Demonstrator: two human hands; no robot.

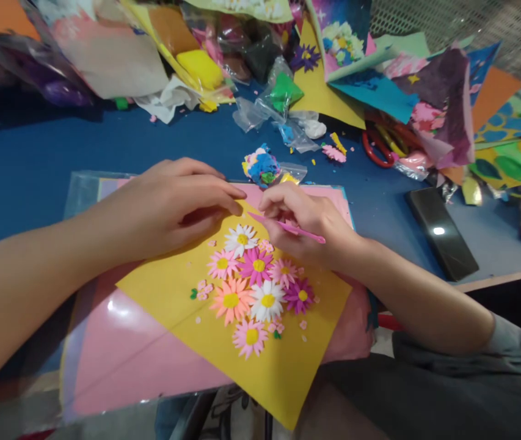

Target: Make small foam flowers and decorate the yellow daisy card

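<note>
A yellow sheet of paper (168, 281) lies turned like a diamond, carrying a cluster of clay daisies (259, 265) in white, pink, orange and purple with yellow centres. Small pink blossoms (204, 289) and green leaf bits sit around them. My right hand (306, 223) grips a slim pink clay modelling tool (299, 231) above the sheet's upper part, its pointed end toward the left. My left hand (187, 205) rests across the sheet's upper left edge with fingers stretched out and holding nothing. Their fingertips come close together near the top corner, just above the upper white daisy.
Beneath the sheet is a clear plastic sleeve with pink paper (141, 360). A mixed clay lump (261, 166) lies just beyond my hands. Clay bags (283, 91), paper crafts (443, 104) and red-handled scissors (377, 146) crowd the blue table's back; a black phone (441, 232) is at right.
</note>
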